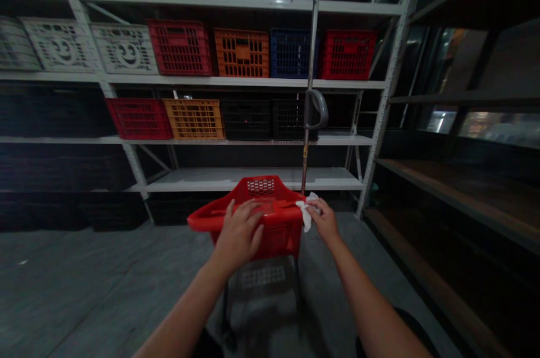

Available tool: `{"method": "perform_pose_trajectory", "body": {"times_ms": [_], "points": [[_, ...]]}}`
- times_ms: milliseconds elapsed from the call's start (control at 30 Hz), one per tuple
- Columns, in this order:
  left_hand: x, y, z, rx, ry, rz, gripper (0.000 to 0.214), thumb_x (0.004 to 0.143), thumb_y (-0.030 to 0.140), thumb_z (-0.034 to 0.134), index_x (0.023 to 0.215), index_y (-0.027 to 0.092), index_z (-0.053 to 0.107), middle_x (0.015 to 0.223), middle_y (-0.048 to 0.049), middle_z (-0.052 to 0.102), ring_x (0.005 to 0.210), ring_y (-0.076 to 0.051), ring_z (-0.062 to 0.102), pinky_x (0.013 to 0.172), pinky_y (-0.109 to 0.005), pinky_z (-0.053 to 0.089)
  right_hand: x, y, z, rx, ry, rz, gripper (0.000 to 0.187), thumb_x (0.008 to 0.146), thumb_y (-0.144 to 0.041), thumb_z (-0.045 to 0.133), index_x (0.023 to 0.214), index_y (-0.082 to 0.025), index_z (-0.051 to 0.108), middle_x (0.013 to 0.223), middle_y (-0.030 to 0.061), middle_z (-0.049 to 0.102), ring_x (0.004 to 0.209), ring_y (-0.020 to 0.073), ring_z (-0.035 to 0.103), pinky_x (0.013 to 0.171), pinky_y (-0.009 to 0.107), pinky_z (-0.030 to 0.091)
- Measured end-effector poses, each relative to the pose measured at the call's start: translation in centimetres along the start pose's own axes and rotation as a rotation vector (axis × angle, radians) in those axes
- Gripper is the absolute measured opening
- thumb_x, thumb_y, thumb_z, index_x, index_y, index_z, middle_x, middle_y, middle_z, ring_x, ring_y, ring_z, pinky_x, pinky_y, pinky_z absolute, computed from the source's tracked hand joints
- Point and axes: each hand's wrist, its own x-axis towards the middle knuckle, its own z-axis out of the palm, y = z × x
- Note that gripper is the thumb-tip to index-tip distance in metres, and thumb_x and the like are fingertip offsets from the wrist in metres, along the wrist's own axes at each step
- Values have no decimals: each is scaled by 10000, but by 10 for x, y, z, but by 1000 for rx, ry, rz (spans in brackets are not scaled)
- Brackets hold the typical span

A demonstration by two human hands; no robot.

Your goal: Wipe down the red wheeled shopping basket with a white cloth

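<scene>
White cloth [306, 222] pinched in the right hand [325, 223] is partly hidden.

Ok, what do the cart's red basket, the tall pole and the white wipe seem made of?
Red basket: probably moulded plastic, smooth, with rounded edges and lattice openings.
Tall pole: likely polished metal, given its silvery streaks.
White wipe in the right hand: fabric or paper, matte, limp in its folds; can't tell which.
</scene>
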Motion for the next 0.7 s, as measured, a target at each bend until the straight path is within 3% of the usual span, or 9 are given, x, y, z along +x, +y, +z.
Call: {"method": "perform_pose_trajectory", "body": {"times_ms": [67, 167, 233, 333, 533, 700], "points": [[16, 29, 15, -81, 32, 3, 300, 811, 265, 376, 1058, 197, 534, 1178, -68, 521, 1161, -200, 387, 1047, -457, 157, 15, 5, -3, 17, -37, 39, 167, 702, -276, 575, 776, -164, 674, 794, 47, 602, 751, 170, 567, 668, 268, 433], [41, 56, 41, -142, 7, -18, 296, 835, 290, 350, 1039, 179, 535, 1092, -76, 564, 1070, -191, 458, 1016, -423, 221, 49, 12, -5, -87, -245, 47, 126, 669, -219, 596, 721, -160, 696, 711, 37, 633, 664, 158, 577, 638, 266, 435], [52, 66, 55, -132, -25, -72, 320, 848, 333, 327, 1000, 159, 548, 985, -88, 602, 966, -194, 512, 967, -420, 270, 69, 14, -5, -253, -359, 15, 115, 640, -137, 597, 685, -169, 698, 663, 25, 644, 640, 151, 575, 648, 260, 427], [58, 72, 67, -77, -33, -133, 392, 849, 414, 299, 949, 139, 561, 865, -101, 619, 874, -213, 535, 910, -434, 292, 82, 11, -5, -404, -384, -16, 156, 618, -74, 590, 666, -180, 693, 676, 22, 652, 669, 149, 571, 681, 257, 414], [46, 69, 70, -22, 12, -80, 401, 822, 457, 340, 959, 137, 539, 900, -114, 586, 911, -243, 500, 869, -423, 292, 36, 0, -25, -153, -354, -19, 148, 704, -193, 556, 790, -174, 675, 748, 19, 613, 676, 137, 552, 627, 242, 412], [38, 63, 66, -24, 30, -72, 395, 802, 464, 374, 959, 136, 529, 921, -122, 580, 919, -246, 494, 870, -413, 289, 13, 1, -22, -32, -196, 20, 161, 696, -218, 538, 797, -177, 656, 784, 20, 578, 720, 141, 535, 635, 237, 407]]}}
